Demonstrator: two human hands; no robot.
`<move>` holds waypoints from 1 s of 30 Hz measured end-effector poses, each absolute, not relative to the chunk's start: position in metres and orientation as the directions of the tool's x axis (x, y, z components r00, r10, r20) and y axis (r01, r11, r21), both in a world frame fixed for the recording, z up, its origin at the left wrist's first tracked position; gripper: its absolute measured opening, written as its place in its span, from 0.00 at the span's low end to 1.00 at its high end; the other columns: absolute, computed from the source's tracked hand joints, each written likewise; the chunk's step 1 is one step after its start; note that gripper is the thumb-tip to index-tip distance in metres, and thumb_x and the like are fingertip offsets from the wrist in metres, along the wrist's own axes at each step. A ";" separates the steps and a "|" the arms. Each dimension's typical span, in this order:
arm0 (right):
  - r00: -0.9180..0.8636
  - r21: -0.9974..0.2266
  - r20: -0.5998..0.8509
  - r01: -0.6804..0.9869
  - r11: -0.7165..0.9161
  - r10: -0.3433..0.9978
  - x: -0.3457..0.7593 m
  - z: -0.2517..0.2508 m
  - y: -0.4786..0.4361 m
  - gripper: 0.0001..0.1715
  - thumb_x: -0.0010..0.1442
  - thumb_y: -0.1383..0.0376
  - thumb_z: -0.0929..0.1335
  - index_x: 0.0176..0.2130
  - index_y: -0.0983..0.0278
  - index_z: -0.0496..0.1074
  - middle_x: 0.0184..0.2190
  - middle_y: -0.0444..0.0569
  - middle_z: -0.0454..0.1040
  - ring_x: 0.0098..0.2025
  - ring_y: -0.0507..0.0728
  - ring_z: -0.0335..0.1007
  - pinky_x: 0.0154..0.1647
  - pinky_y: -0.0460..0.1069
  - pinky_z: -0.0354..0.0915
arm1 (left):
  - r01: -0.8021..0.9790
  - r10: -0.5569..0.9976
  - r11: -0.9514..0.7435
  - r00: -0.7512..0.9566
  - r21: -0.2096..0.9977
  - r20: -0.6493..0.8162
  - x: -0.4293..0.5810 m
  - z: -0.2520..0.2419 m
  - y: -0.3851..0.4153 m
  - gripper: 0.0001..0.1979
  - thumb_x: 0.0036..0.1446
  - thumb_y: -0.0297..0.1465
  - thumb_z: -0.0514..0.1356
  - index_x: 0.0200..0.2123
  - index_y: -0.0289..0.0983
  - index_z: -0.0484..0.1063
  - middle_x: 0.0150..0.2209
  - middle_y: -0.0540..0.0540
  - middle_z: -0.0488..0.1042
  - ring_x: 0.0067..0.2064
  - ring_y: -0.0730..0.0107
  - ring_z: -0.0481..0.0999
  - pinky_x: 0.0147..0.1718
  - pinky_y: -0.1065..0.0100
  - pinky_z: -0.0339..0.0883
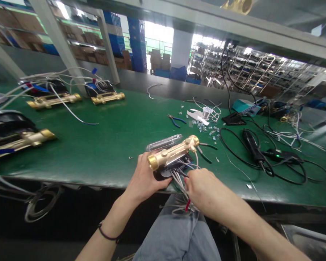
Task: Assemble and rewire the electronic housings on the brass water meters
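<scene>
From the head camera, I have the brass meter body (pixel 171 154) over the near edge of the green bench mat (pixel 97 134), its long axis slanting from the threaded end at lower left to the far end at upper right. My left hand (pixel 143 177) is clamped around it beside the thread. My right hand (pixel 202 186) is curled at the bundle of wires (pixel 179 185) beneath the black housing (pixel 171 168); I cannot tell whether it grips them. A clear plastic cover (pixel 164 142) lies just beyond. Any marking on the brass is too small to read.
</scene>
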State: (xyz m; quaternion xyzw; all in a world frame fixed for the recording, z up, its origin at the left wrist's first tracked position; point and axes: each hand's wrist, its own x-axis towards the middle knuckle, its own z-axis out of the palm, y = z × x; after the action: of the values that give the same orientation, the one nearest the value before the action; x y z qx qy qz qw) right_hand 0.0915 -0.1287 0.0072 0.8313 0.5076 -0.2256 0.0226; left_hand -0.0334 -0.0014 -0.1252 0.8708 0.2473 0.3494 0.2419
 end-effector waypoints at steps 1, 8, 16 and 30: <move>0.360 -0.188 -0.406 0.866 -0.463 0.840 0.095 0.013 -0.125 0.17 0.64 0.68 0.62 0.31 0.69 0.77 0.29 0.60 0.77 0.34 0.61 0.75 0.28 0.48 0.57 | 0.262 0.603 -0.758 0.630 0.597 0.489 -0.033 -0.125 -0.001 0.40 0.43 0.39 0.69 0.58 0.39 0.57 0.50 0.42 0.60 0.53 0.53 0.63 0.54 0.52 0.63; 0.352 -0.229 -0.405 0.854 -0.467 0.844 0.094 0.007 -0.131 0.17 0.65 0.68 0.61 0.32 0.69 0.75 0.30 0.60 0.77 0.33 0.62 0.75 0.26 0.48 0.55 | 0.285 0.598 -0.771 0.631 0.570 0.493 -0.034 -0.125 -0.002 0.39 0.44 0.39 0.68 0.59 0.40 0.58 0.51 0.42 0.61 0.53 0.52 0.63 0.53 0.52 0.63; 0.457 -0.548 -0.232 0.668 -0.503 0.859 0.075 -0.062 -0.164 0.19 0.67 0.68 0.55 0.34 0.64 0.71 0.24 0.48 0.73 0.27 0.56 0.70 0.29 0.48 0.53 | 0.288 0.549 -0.814 0.666 0.505 0.506 -0.034 -0.127 0.000 0.36 0.45 0.40 0.68 0.57 0.44 0.61 0.53 0.42 0.60 0.54 0.50 0.59 0.53 0.51 0.61; 0.569 -0.351 -0.287 0.686 -0.637 0.771 0.066 -0.054 -0.158 0.17 0.67 0.70 0.56 0.38 0.65 0.72 0.30 0.53 0.77 0.36 0.61 0.75 0.32 0.49 0.58 | 0.260 0.540 -0.816 0.663 0.516 0.519 -0.035 -0.128 0.002 0.38 0.44 0.42 0.69 0.58 0.43 0.61 0.55 0.42 0.60 0.55 0.50 0.59 0.54 0.50 0.60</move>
State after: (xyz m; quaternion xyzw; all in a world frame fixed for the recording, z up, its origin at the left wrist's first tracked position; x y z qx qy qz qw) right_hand 0.0660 -0.1584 -0.0536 0.8800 0.4140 -0.2101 -0.1004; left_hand -0.0347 0.0022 -0.1280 0.8888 0.2249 0.3436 0.2034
